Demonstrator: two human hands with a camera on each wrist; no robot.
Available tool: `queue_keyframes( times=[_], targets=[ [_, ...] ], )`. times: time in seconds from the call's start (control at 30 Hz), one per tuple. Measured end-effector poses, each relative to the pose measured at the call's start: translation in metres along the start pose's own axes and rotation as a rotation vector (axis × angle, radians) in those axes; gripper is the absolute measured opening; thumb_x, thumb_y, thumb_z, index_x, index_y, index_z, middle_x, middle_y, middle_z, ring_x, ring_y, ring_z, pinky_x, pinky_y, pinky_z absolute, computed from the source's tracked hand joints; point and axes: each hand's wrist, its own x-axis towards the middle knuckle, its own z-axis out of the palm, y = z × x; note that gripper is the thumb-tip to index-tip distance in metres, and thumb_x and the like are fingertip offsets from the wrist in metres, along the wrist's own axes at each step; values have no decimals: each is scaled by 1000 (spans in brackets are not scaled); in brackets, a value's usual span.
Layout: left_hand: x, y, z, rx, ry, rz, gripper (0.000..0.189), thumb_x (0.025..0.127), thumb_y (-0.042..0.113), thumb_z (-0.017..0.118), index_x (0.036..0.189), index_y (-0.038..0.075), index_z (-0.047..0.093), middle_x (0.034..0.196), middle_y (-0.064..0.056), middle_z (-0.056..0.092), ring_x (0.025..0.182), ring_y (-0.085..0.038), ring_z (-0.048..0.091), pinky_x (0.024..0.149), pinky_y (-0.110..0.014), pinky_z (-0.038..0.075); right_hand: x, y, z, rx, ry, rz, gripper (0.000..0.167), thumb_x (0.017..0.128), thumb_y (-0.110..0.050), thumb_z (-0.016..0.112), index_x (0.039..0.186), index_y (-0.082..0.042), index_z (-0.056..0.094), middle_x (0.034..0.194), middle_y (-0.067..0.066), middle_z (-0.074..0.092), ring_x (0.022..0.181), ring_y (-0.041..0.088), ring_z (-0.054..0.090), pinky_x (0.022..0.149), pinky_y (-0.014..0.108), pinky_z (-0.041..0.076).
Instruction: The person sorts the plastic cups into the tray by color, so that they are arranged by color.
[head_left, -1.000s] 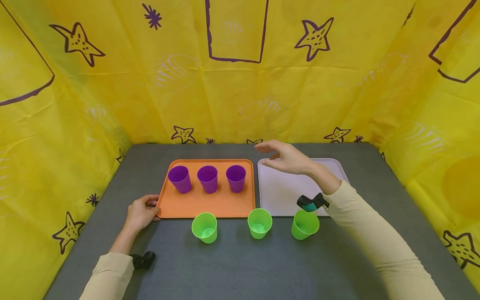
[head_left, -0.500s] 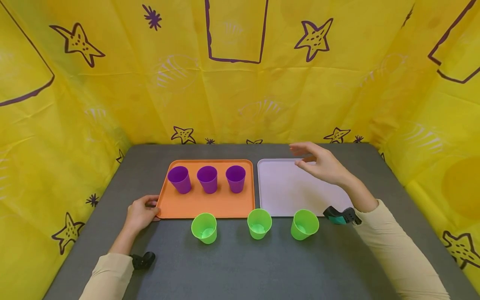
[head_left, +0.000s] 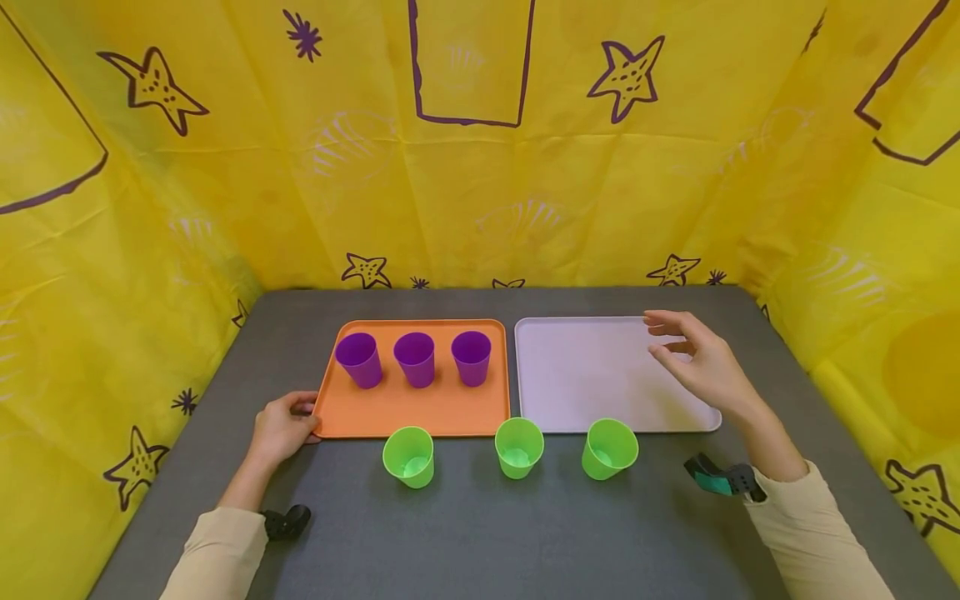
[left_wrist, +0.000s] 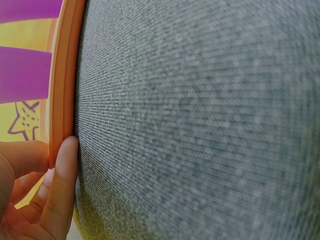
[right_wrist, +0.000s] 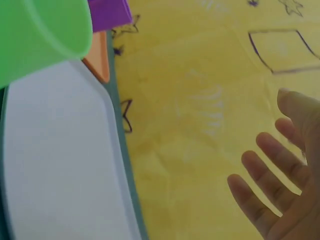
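Observation:
In the head view my left hand [head_left: 281, 427] grips the near left corner of an orange tray [head_left: 408, 415]. The left wrist view has its thumb and fingers pinching the tray's rim [left_wrist: 64, 90]. Three purple cups, left [head_left: 360, 362], middle [head_left: 416, 362] and right [head_left: 472, 361], stand upright in a row on this tray. My right hand [head_left: 697, 362] hovers over the right end of a pale lavender tray [head_left: 585, 375], fingers spread and holding nothing. The right wrist view has these fingers [right_wrist: 270, 185] loosely bent, apart from everything.
Three upright green cups, left [head_left: 411, 457], middle [head_left: 519, 448] and right [head_left: 610, 450], stand in front of the trays on the dark grey table [head_left: 480, 533]. The right one touches or overlaps the lavender tray's front edge in view. Yellow patterned cloth [head_left: 465, 200] encloses the back and sides.
My right hand has moved rightward and somewhat nearer, from between the two trays to the lavender tray's right end. The left hand, trays and cups stay in place.

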Motion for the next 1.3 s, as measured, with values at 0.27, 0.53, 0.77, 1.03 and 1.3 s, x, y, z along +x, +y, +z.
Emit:
queue_keyframes(
  times=[0.27,0.53,0.77,1.03,1.3],
  targets=[
    [-1,1,-2,-5,3,7,44,79,-2,57,121,-11,51,103,-28,57,70,-17,65,54,-29,57,-33,36,-16,0,82,181,44,87,-10,61,130,-11,50,116,-5,56,99,-4,51,78,0,40],
    [-2,2,-2,-14,0,13,43,78,-3,57,121,-11,51,102,-28,57,70,-16,65,54,-29,57,-62,63,-22,-13,152,243,42,87,-9,62,127,-3,50,109,-20,54,94,-13,50,76,-1,40],
    [-2,0,0,-1,-3,10,42,79,-3,57,120,-11,52,100,-26,57,70,-15,64,53,-28,57,-79,83,-22,-100,111,311,43,87,-16,62,126,-1,51,109,-10,56,88,-20,44,71,-2,39],
    [0,-2,0,2,5,14,42,79,-3,57,120,-10,52,100,-26,58,70,-16,64,53,-28,57,-91,96,-23,-181,-10,413,47,90,-25,58,128,0,48,114,24,57,80,-26,37,58,7,43],
    [0,0,0,-3,1,16,42,79,-3,57,120,-10,52,100,-26,57,69,-15,64,54,-29,57,-95,101,-18,-202,-57,442,42,89,-20,59,122,6,51,103,26,61,62,-11,51,53,16,46]
  ],
)
